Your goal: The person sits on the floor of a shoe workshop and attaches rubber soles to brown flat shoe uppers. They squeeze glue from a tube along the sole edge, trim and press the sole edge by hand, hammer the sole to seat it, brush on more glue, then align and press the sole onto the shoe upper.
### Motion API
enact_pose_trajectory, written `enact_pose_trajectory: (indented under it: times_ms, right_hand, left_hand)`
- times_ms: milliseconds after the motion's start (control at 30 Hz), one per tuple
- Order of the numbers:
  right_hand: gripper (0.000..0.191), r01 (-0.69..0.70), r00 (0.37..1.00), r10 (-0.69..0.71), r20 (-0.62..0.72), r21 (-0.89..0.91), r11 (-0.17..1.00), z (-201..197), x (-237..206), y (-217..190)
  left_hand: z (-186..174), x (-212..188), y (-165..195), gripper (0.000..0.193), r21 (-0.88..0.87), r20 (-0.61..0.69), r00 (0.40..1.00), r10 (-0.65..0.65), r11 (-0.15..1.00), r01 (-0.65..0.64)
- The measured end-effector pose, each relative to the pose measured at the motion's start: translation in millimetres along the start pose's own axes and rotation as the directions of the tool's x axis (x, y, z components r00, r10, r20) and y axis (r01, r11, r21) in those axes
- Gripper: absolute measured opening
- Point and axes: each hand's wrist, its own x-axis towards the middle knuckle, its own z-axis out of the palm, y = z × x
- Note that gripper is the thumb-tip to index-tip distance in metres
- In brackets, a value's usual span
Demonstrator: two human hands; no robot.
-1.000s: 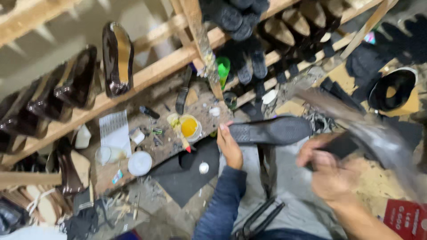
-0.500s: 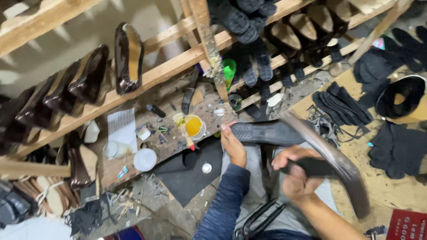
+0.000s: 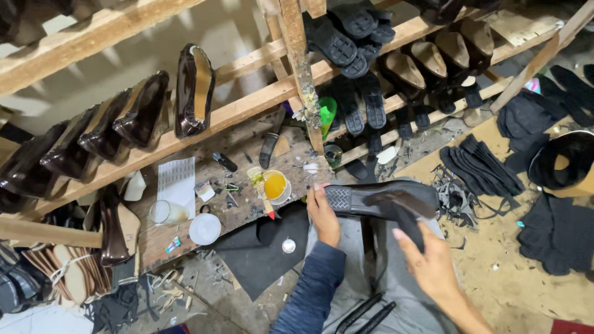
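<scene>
My left hand (image 3: 323, 215) grips the near end of a black shoe sole (image 3: 380, 195) that lies sole-up across my lap. My right hand (image 3: 429, 265) holds the handle of a dark hammer (image 3: 396, 207), and the hammer's head rests on the middle of the sole. Just left of my left hand sits a small pot of yellow glue (image 3: 275, 185) with a brush (image 3: 260, 190) lying beside it.
A worn wooden bench (image 3: 185, 229) carries a white lid (image 3: 205, 228), a clear cup (image 3: 162, 212), paper and small tools. Wooden racks (image 3: 241, 105) above hold dark shoes and black soles. Black cut pieces (image 3: 479, 164) lie stacked on the floor at right.
My right hand has swung the hammer down from the raised right side onto the sole. My left hand stays on the sole's end.
</scene>
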Motion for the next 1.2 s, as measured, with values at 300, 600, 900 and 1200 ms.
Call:
enact_pose_trajectory:
  times_ms: [300, 600, 900, 1200]
  right_hand:
    - [0.029, -0.097, 0.989, 0.122, -0.089, 0.247, 0.964, -24, -1, 55]
    - [0.026, -0.12, 0.974, 0.17, -0.148, 0.297, 0.947, -107, 25, 26]
    - [0.038, 0.704, 0.618, -0.034, -0.785, 0.534, 0.468, -76, 18, 29]
    - [0.025, -0.075, 0.996, 0.085, -0.035, 0.208, 0.975, -53, -41, 151]
  left_hand:
    - [2, -2, -11, 0.038, -0.032, 0.001, 1.0, -0.02, 0.999, 0.02]
    - [8, -4, -13, 0.041, -0.1, 0.056, 0.998, -0.019, 0.995, 0.025]
    - [22, -9, -4, 0.041, -0.155, 0.071, 0.997, -0.006, 0.988, 0.017]
    - [2, -17, 31, 0.029, 0.009, 0.195, 0.962, -0.189, 0.982, 0.191]
